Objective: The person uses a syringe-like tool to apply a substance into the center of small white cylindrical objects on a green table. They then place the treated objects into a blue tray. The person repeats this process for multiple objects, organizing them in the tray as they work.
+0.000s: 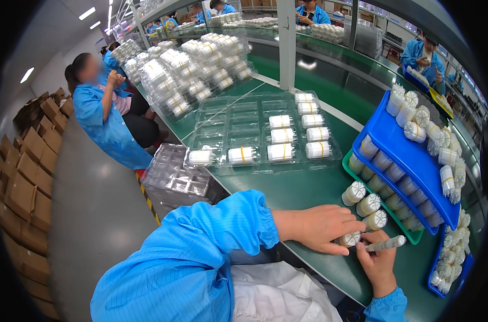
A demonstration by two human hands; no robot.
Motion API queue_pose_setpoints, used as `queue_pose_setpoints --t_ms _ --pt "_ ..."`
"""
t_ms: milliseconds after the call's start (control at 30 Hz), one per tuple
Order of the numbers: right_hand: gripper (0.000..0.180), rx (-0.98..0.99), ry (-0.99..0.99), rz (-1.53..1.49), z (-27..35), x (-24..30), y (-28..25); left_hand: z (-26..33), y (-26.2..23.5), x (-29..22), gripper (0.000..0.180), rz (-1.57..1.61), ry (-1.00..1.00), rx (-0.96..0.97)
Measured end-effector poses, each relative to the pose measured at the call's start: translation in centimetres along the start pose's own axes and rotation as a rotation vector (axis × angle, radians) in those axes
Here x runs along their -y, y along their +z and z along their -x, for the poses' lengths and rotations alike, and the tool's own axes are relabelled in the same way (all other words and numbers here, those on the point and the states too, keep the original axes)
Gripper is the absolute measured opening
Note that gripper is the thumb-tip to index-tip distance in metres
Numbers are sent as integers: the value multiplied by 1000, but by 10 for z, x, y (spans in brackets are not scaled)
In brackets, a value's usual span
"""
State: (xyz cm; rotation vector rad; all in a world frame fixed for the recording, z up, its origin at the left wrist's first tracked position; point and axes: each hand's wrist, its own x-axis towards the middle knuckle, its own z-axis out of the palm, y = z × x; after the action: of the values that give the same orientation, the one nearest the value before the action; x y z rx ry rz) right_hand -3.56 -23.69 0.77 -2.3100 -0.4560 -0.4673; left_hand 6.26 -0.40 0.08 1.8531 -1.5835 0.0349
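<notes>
1. The left hand (322, 226) was found with its fingers narrowed around a short white cylindrical bundle with a spoked round end (351, 239). The bundle was located at the near edge of the green-topped workbench (308, 185), its spoked end facing up toward the wearer.
2. The right hand (377, 264) held a slender whitish rod (388, 244) in a narrow pinch between thumb and fingers. The rod's outer end pointed right; its inner end lay close to the gripped bundle. Whether the two touched could not be determined.
3. Three similar white bundles (368, 205) stood in a slanting row just beyond the left hand, spoked ends visible.
4. To their right, a shallow green plastic tray (416, 237) held further bundles. A bright blue plastic tray (397, 142) overlapped it from above and carried more at its far and right sides.
5. Ahead on the bench lay a transparent compartmented plastic tray (244, 121), with bundles on their sides in several compartments, some showing yellow bands.
6. Beyond it, at the far left, loaded clear trays (195, 70) were piled up.
7. A co-worker in a light-blue smock (112, 129) sat to the left, well apart from the wearer's hands.
</notes>
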Motion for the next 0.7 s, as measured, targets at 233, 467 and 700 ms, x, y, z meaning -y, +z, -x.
queue_pose_setpoints --t_ms 233,467,700 --pt "11 18 33 16 1 2 1 5 1 -5 53 119 -98 -91" --pt "11 21 71 -6 2 4 1 10 11 -33 53 171 -260 -203" --pt "11 23 71 -19 -2 8 1 6 19 -38 55 304 -330 -237"
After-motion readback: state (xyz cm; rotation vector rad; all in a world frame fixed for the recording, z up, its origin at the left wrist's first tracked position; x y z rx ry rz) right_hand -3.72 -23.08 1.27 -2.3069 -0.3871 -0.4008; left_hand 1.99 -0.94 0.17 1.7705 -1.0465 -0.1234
